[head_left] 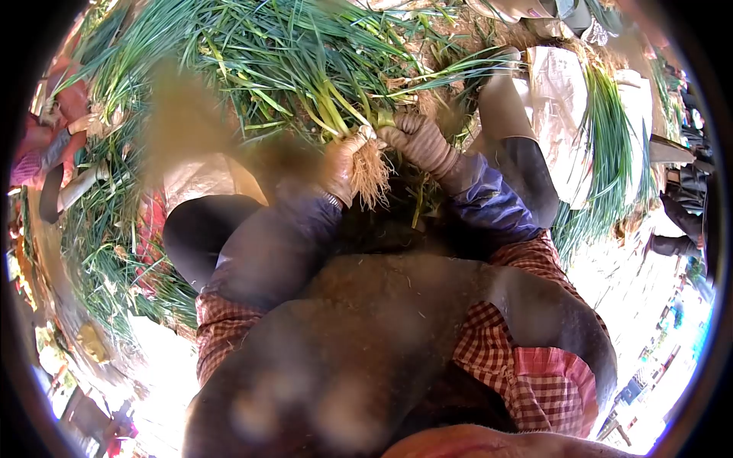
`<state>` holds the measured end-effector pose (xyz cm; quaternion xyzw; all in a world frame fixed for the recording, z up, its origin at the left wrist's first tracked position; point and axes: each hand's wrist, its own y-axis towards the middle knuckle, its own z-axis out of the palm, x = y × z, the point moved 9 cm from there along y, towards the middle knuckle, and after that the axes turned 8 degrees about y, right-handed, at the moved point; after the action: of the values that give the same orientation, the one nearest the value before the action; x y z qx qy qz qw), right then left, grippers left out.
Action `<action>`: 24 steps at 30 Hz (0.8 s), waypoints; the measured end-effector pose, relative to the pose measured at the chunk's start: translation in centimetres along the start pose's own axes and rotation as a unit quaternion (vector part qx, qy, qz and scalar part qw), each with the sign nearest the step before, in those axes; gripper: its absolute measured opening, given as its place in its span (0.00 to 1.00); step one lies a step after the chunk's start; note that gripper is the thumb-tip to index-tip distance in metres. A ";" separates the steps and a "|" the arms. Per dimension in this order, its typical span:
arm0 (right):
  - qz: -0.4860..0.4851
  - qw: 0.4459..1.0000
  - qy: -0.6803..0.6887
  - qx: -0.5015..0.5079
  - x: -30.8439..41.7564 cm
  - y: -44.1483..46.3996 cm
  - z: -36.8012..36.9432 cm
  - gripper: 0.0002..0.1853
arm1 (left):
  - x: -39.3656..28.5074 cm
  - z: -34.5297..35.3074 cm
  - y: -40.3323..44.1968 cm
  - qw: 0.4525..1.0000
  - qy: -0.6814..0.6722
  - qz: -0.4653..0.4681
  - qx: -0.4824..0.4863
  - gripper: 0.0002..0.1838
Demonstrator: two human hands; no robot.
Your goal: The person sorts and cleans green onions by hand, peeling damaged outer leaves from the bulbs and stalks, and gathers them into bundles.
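Observation:
A small bunch of green onions point(330, 108) is gripped low on its pale stalks by my left hand point(341, 166). Its stringy roots point(372, 174) hang down beside my fingers, and the green leaves point away from me over the pile. My right hand point(421, 143), in a dirty glove, is closed right beside the root end. A bit of green shows at its fingertips, but what they pinch is too small to make out. Beyond both hands spreads a large heap of green onions point(267, 53).
More green onions point(611, 130) lie over pale sacking point(559, 114) on the right. Loose leaves point(99, 259) cover the ground on the left, where another person's arm point(72, 133) reaches in. My knees flank the work. Smudges on the lens blur parts of the view.

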<state>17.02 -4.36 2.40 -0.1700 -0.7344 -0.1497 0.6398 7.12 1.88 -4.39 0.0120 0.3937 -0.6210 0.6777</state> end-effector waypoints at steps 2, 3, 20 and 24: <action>-0.018 0.999 0.042 -0.018 0.1 -0.6 -0.5 0.09 | -1.9 0.4 -0.3 0.994 0.072 0.065 -0.040 0.09; -0.006 1.000 -0.009 -0.004 -0.1 -1.1 -0.9 0.08 | -1.5 -1.5 -0.1 0.992 -0.033 0.078 -0.094 0.09; 0.135 0.842 -0.523 -0.008 -23.9 6.2 -9.6 0.23 | -7.9 3.4 -5.5 0.991 0.042 0.078 -0.096 0.21; 0.106 0.784 -0.589 -0.165 -19.1 4.9 -9.8 0.20 | -5.1 1.5 -3.7 0.998 -0.034 0.010 -0.051 0.26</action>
<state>30.25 -5.34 -15.13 -0.4051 -0.9097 -0.0710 0.0572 5.19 4.54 1.22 -0.0399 0.4014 -0.5934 0.6965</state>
